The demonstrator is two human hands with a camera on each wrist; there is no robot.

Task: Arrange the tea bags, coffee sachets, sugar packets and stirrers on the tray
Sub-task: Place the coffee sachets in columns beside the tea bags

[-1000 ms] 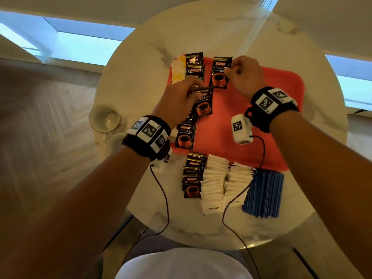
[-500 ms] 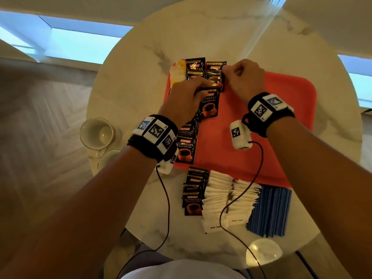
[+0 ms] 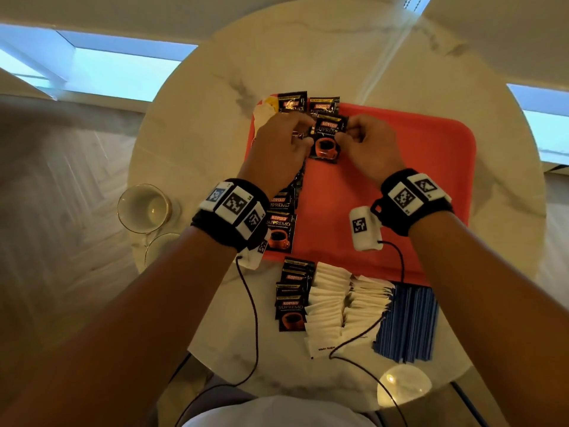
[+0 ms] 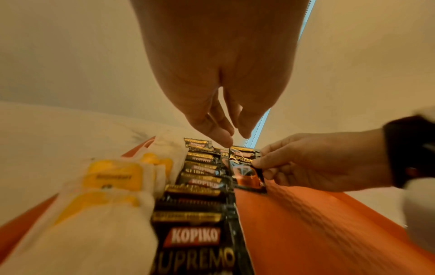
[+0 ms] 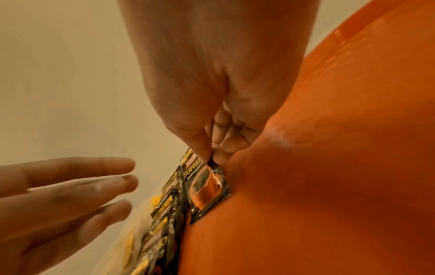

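If I put it down carelessly, the black foil coffee sachet [image 3: 327, 138] can slide over the neighbouring sachet row [image 4: 200, 188] on the red plastic tray [image 3: 400, 167]. My right hand [image 3: 368, 146] pinches its right edge, upper centre of the frame; my left hand [image 3: 278, 146] hovers spread just left.

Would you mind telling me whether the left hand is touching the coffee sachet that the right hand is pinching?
Apart. The right wrist view shows the left hand open, with a gap before the sachet pinched by the right hand.
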